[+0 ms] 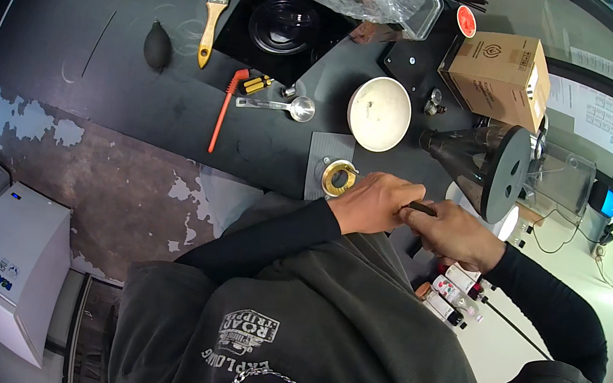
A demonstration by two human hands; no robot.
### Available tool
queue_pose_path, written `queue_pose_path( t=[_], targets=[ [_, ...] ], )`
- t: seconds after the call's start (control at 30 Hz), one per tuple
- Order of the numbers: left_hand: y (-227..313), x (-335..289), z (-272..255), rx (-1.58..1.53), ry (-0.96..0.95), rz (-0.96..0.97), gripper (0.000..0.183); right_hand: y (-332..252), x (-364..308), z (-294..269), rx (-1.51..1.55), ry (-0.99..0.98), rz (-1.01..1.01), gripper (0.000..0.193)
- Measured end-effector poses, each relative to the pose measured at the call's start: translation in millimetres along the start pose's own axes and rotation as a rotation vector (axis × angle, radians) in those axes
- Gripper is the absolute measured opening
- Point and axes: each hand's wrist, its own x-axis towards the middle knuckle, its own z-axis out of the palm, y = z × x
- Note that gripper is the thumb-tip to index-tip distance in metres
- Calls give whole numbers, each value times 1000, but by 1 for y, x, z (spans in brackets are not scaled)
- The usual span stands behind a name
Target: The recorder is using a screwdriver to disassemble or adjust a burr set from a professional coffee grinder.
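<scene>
- Both hands meet just in front of the person's chest, at the near edge of the dark grey worktop (137, 96). The left hand (373, 202) is curled shut, knuckles up, and the right hand (456, 233) closes its fingers round a small dark rod-like piece (422, 207) that pokes out between the two. I'd say it is held close to the body for a steady, two-handed grip.
- Just beside the left hand lies a small brass-coloured ring (339, 178) on a grey square mat (325, 150), within easy reach.
- Below the right wrist a cluster of small white bottles with dark caps (455, 291) lies on its side, touching or nearly touching the sleeve; little room there.
- To the right stands a black cone-shaped metal funnel on its side (479, 163), its wide disc facing the hands and close to the right hand, so sideways travel is tight.
- Further back: a white round ceramic bowl (379, 113), a steel measuring spoon (284, 106), a thin orange-handled tool (223, 110), a wooden-handled paintbrush (214, 12), a black rubber blower bulb (157, 46) and a brown cardboard box (501, 76).
- The widest open stretch of worktop is to the left, past the orange tool; its near edge drops to a flaking, patchy floor.
</scene>
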Motion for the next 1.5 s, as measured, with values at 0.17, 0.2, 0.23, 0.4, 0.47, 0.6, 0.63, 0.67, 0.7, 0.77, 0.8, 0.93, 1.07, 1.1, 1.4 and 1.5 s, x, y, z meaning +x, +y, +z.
queue_pose_path(
  t=[0.17, 0.2, 0.23, 0.4, 0.47, 0.6, 0.63, 0.67, 0.7, 0.77, 0.8, 0.93, 1.07, 1.1, 1.4, 1.5],
  targets=[
    [8, 25, -19, -142, -49, 81, 29, -4, 0, -4, -122, 32, -36, 52],
    [7, 24, -19, -108, -194, 2, 30, -5, 1, -5, -128, 28, -28, 52],
    [6, 23, -18, -76, -338, -77, 31, -8, -1, -7, -213, 5, -22, 53],
    [-6, 25, -16, -86, -316, -50, 31, -14, 7, -15, -328, -10, -74, 52],
    [-7, 19, -12, -103, -296, -54, 31, -17, 4, -9, -403, 30, -67, 53],
    [-10, 16, -12, -153, -298, -42, 32, -26, 3, -3, -516, 85, -48, 56],
    [-10, 14, -12, -156, -294, -42, 32, -26, 3, -1, -542, 96, -45, 55],
    [-9, 11, -12, -142, -291, -25, 32, -27, 2, 1, -532, 79, -55, 53],
    [-9, 9, -11, -127, -287, -8, 32, -26, 2, 3, -537, 77, -50, 53],
    [-10, 10, -13, -145, -290, -9, 32, -24, 4, 5, -581, 122, -160, 50],
    [-11, 12, -14, -158, -298, -8, 32, -24, 4, 4, -561, 125, -199, 49],
    [-8, 11, -7, -122, -251, -11, 33, -21, 6, 0, -673, 117, -108, 49],
    [-6, 4, -2, -85, -260, -25, 34, -10, 5, 3, -651, 105, -149, 50],
    [-6, 2, 0, -79, -231, 8, 33, -13, 4, 2, -655, 100, -151, 50],
    [-12, -1, 12, -11, -149, 35, 25, -15, 2, 0, -652, 92, -167, 49],
    [-13, -4, 19, -25, -72, 82, 23, -16, -1, 3, -669, 109, -185, 48]
  ],
)
